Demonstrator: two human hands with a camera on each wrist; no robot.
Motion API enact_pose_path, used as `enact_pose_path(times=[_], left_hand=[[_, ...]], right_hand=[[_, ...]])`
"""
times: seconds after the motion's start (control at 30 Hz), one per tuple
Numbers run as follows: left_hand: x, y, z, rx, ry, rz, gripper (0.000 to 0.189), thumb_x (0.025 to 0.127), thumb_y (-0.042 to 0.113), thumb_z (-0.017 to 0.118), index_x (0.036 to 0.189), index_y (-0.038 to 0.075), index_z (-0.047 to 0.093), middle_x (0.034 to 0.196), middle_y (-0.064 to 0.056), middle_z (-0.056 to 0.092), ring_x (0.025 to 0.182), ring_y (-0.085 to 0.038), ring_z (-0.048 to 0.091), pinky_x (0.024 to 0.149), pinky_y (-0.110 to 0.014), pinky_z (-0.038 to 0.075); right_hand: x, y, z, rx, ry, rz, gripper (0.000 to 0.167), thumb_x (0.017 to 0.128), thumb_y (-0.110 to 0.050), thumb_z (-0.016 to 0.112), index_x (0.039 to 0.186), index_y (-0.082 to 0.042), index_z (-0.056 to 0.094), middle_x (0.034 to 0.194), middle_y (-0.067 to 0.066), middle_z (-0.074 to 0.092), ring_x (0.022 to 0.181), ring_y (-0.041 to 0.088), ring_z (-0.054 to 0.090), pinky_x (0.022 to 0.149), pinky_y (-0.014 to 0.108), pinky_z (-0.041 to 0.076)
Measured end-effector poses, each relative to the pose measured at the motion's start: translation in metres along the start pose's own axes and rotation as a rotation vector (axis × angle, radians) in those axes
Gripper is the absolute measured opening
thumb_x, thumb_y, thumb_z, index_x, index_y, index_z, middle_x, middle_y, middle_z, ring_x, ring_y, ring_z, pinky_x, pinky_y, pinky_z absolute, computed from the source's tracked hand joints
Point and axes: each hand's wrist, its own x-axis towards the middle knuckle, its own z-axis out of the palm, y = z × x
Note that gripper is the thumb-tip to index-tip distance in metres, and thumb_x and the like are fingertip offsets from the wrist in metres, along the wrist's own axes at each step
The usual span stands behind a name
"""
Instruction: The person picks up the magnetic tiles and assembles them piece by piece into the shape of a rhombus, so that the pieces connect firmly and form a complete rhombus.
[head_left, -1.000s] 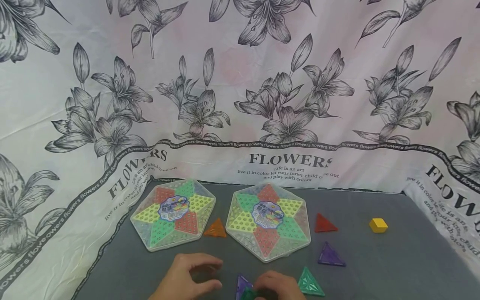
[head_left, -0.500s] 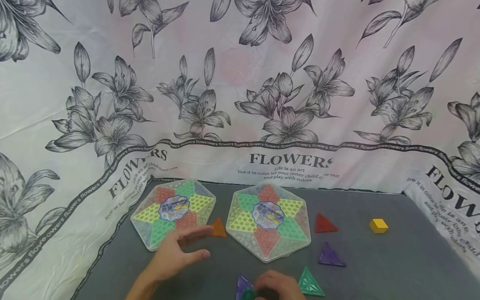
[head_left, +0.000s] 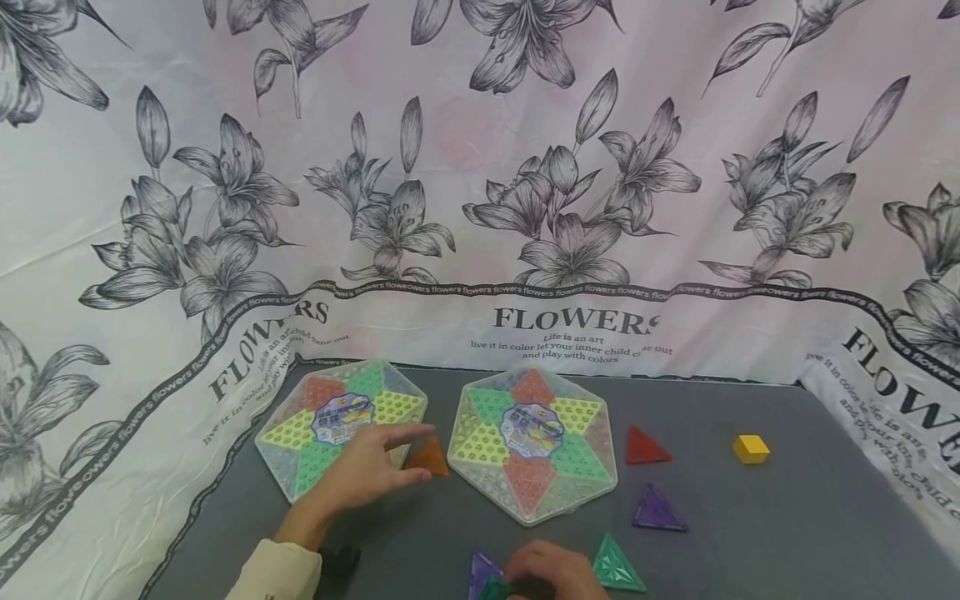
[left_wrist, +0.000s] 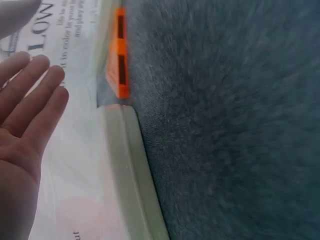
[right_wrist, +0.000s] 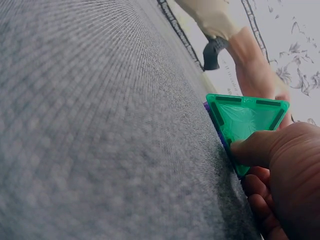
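Observation:
My left hand reaches beside an orange triangular magnetic tile, thumb and fingers spread apart. In the left wrist view, a gap shows between the fingers and the orange tile. At the bottom of the head view, my right hand pinches a green triangular magnetic tile, the thumb pressed against its face in the right wrist view. A purple triangular tile lies at the green tile's edge; whether they are joined, I cannot tell.
Two hexagonal Chinese checkers boxes, a left box and a right box, lie at the back. On the right are a red triangle, another purple triangle, a second green triangle and a yellow block. Floral cloth stands behind.
My left hand has moved away from the right hand, forward and leftward, then over to the orange tile. The right hand stays in place with the green tile. The head view has shifted slightly.

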Motion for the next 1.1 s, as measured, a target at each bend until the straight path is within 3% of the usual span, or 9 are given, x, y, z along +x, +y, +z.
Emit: enact_pose_path(times=[0.07,0.13,0.3,0.47,0.77,1.1], left_hand=[[0.007,-0.001,0.002,0.073,-0.022,0.008,0.06,0.092,0.026,0.091,0.147,0.011,0.071,0.145,-0.005,0.074,0.099,-0.023,0.079,0.087,-0.042,0.067],[0.012,-0.002,0.004,0.138,-0.029,0.015,0.061,0.091,0.028,0.092,0.147,0.012,0.071,0.143,-0.004,0.074,0.132,-0.029,0.071,0.106,-0.052,0.06],[0.023,-0.003,0.009,0.237,-0.03,-0.012,0.063,0.088,0.028,0.094,0.146,0.017,0.072,0.141,-0.004,0.075,0.13,-0.033,0.072,0.103,-0.056,0.061],[0.029,-0.007,0.013,0.247,-0.079,-0.051,0.068,0.088,0.027,0.094,0.15,0.016,0.069,0.145,-0.007,0.073,0.135,-0.035,0.068,0.105,-0.057,0.059],[0.032,-0.006,0.014,0.318,-0.172,0.036,0.064,0.088,0.012,0.092,0.147,0.005,0.067,0.13,-0.008,0.076,0.11,-0.024,0.072,0.092,-0.044,0.062],[0.037,-0.003,0.018,0.368,-0.212,0.068,0.05,0.091,0.007,0.089,0.139,0.011,0.074,0.116,0.001,0.079,0.103,-0.014,0.071,0.091,-0.039,0.061]], right_hand=[[0.0,0.0,0.0,0.008,-0.004,0.008,0.021,0.092,-0.014,0.085,0.108,-0.025,0.077,0.105,-0.007,0.076,0.097,0.001,0.071,0.077,0.017,0.056],[-0.001,0.0,0.001,0.026,-0.006,0.022,0.019,0.094,-0.015,0.084,0.108,-0.025,0.078,0.105,-0.008,0.076,0.097,0.001,0.071,0.077,0.018,0.056],[-0.001,-0.002,0.002,0.053,0.01,0.034,0.017,0.096,-0.015,0.084,0.108,-0.026,0.078,0.105,-0.009,0.076,0.095,0.0,0.071,0.077,0.018,0.057],[-0.001,-0.001,0.003,0.052,0.029,0.017,0.02,0.094,-0.013,0.085,0.107,-0.027,0.078,0.105,-0.01,0.076,0.095,-0.001,0.071,0.079,0.015,0.056],[0.001,-0.002,0.001,0.043,0.026,-0.015,0.019,0.094,-0.013,0.084,0.107,-0.025,0.078,0.104,-0.008,0.076,0.094,0.001,0.071,0.079,0.014,0.055],[0.002,0.002,-0.001,0.055,-0.022,-0.011,0.015,0.093,-0.019,0.082,0.107,-0.022,0.079,0.104,-0.005,0.076,0.098,0.002,0.071,0.079,0.018,0.057]])
